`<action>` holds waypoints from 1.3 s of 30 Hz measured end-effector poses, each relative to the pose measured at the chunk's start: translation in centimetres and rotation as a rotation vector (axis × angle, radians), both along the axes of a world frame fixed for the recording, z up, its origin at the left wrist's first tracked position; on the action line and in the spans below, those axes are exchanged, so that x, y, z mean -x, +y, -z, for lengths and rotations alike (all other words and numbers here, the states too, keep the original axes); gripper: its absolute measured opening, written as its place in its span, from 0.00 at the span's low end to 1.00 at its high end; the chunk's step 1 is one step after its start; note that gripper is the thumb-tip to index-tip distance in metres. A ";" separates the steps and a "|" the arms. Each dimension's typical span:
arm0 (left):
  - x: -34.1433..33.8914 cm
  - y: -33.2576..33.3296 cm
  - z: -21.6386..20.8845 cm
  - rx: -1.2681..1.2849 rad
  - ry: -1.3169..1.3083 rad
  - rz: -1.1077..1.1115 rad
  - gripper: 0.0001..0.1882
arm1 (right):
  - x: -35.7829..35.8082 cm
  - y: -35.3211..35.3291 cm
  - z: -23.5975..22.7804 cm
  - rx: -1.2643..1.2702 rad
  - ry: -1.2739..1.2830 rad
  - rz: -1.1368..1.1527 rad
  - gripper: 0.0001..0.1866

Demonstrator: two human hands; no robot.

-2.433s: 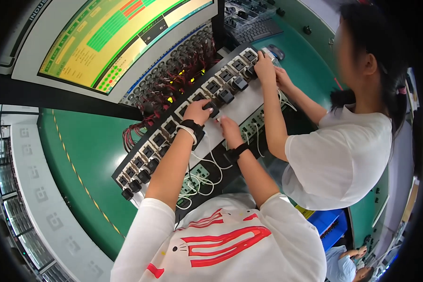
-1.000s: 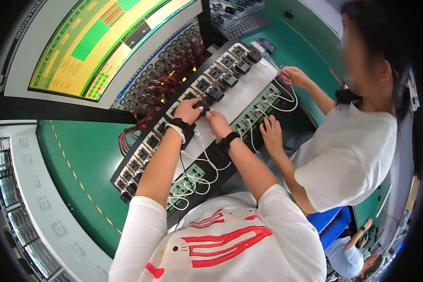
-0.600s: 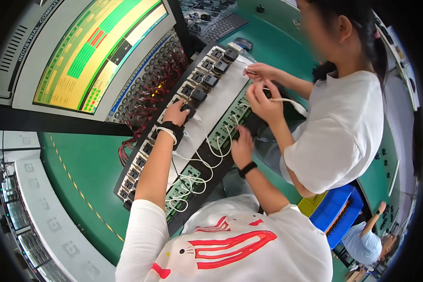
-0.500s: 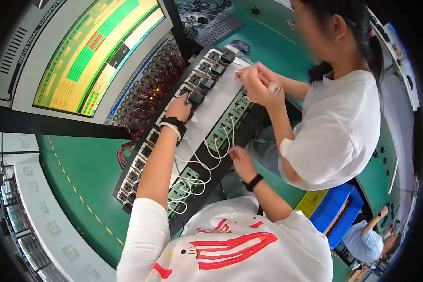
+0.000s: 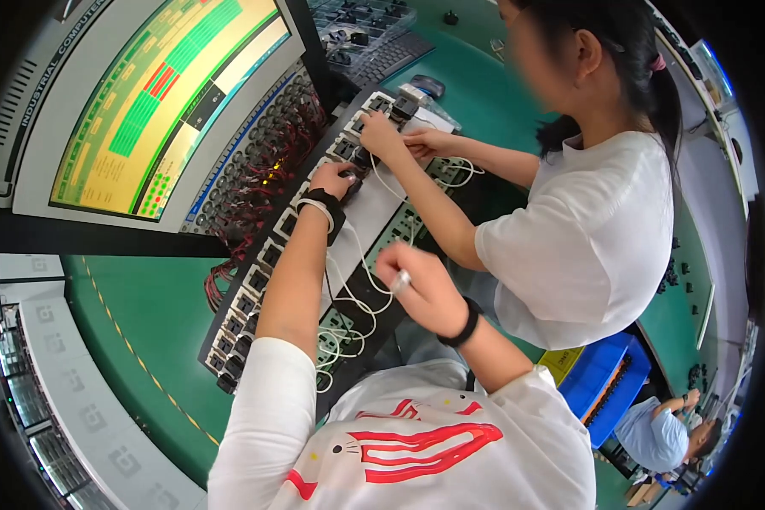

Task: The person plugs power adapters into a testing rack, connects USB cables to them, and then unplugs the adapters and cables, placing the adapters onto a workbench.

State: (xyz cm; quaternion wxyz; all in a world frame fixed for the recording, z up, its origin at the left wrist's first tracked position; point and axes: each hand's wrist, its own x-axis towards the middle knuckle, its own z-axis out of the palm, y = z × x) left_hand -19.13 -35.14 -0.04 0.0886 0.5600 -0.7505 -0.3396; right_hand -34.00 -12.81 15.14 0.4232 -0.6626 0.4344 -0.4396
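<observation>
My left hand (image 5: 330,180), with a black band and a pale band at the wrist, reaches to the long row of sockets (image 5: 271,253). Its fingers are closed around a small black plug adapter (image 5: 351,184) seated in the row. My right hand (image 5: 423,291) is raised over the near edge of the fixture, fingers curled and partly blurred. A whitish patch shows at its fingers; what it is, and what they hold, I cannot make out. White cables (image 5: 367,299) loop between my hands, from green socket strips (image 5: 338,327) along the near side.
A co-worker's hands (image 5: 382,136) work at the row's far end, beside another black adapter (image 5: 404,106). Behind the row stand a monitor (image 5: 166,102) and bundled red wires (image 5: 302,127). A mouse (image 5: 427,85) and keyboard (image 5: 408,56) lie beyond. Blue bins (image 5: 603,374) stand at right.
My right hand has risen and moved left toward the fixture. My left hand has shifted slightly onto the adapter. The co-worker's hands have moved left to the row, with a white cable beside them.
</observation>
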 end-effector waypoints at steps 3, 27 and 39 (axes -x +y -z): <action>-1.2 -0.8 0.8 -0.019 0.032 -0.025 0.18 | -1.9 -5.6 8.3 -0.289 -0.035 0.287 0.10; -0.5 -0.4 0.8 -0.073 0.161 -0.062 0.18 | -3.0 -12.5 22.0 -0.483 -0.156 0.478 0.14; -0.7 -0.2 0.2 -0.087 0.132 -0.089 0.17 | -3.4 -12.4 21.3 -0.479 -0.087 0.462 0.16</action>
